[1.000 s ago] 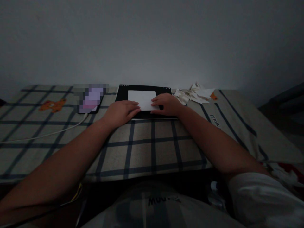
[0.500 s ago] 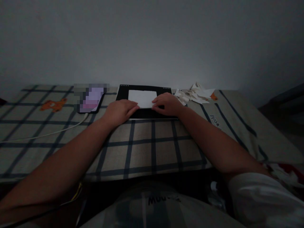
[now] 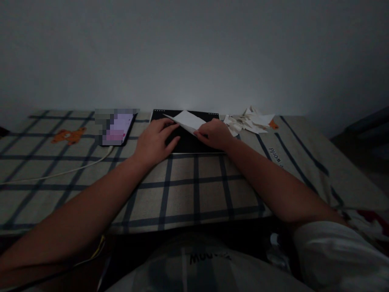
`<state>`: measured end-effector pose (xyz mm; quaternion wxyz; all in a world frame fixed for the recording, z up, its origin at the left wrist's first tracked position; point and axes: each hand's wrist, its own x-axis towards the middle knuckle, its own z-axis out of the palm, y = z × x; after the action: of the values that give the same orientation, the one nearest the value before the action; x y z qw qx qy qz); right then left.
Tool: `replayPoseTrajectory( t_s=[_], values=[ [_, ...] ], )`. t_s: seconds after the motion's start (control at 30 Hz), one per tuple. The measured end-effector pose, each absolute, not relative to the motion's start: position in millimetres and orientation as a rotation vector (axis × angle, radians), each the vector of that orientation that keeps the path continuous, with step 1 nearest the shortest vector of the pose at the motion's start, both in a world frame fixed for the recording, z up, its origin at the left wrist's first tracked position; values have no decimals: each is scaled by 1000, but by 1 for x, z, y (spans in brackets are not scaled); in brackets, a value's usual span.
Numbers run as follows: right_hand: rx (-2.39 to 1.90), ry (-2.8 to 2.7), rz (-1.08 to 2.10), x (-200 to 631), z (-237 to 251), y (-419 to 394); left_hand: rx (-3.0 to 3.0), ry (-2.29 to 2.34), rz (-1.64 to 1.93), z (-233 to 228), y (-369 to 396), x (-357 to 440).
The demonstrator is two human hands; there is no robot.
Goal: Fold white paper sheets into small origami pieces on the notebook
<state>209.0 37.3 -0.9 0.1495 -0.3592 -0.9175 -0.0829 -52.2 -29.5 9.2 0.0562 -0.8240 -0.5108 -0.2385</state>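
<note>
Dim room, plaid cloth (image 3: pixel 194 190) over a low surface against a bare wall. At the far middle, a black board (image 3: pixel 194 142) lying flat, and on it a white paper (image 3: pixel 189 120), no longer flat: near edge raised and turned over toward the back, the sheet tilted in a slanted, partly doubled shape. Right hand (image 3: pixel 214 134) pinching the paper's near right corner between thumb and fingers, lifting it. Left hand (image 3: pixel 154 141) resting palm down on the board, fingers spread and pressing at the paper's left side, not clenched, seemingly steadying rather than gripping. Judging from the pose, a fold only begun: edge brought up and partway over, no crease yet flattened, corners not yet matched; pressing down and any further folds seemingly still ahead. Just left of the board, a phone (image 3: pixel 117 127) with lit screen, a white cable (image 3: pixel 57 173) running from it across the cloth. Just right of the board, a heap of paper scraps (image 3: pixel 249 121). Orange bear patch (image 3: pixel 67 135) on the cloth far left. Grey shirt (image 3: pixel 209 263) filling the bottom of the view.
</note>
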Motion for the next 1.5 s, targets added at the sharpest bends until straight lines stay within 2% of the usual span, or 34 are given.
replayPoseTrajectory(
  t_s=[0.37,0.67,0.9,1.17,1.5],
  values=[
    [-754,-2774,-217,195,0,26,-2654,-1562,-641,-5,-17,-59],
    [-517,-2677,119,202,-17,34,-2668,-1591,-593,-5,-12,-61],
    [-440,-2680,275,199,-16,31,-2657,-1569,-683,-8,-8,-67],
    [-543,-2573,321,199,-24,40,-2612,-1695,-687,-9,-6,-69],
    [-886,-2592,120,207,-29,50,-2608,-1698,-622,-5,-7,-66]
  ],
)
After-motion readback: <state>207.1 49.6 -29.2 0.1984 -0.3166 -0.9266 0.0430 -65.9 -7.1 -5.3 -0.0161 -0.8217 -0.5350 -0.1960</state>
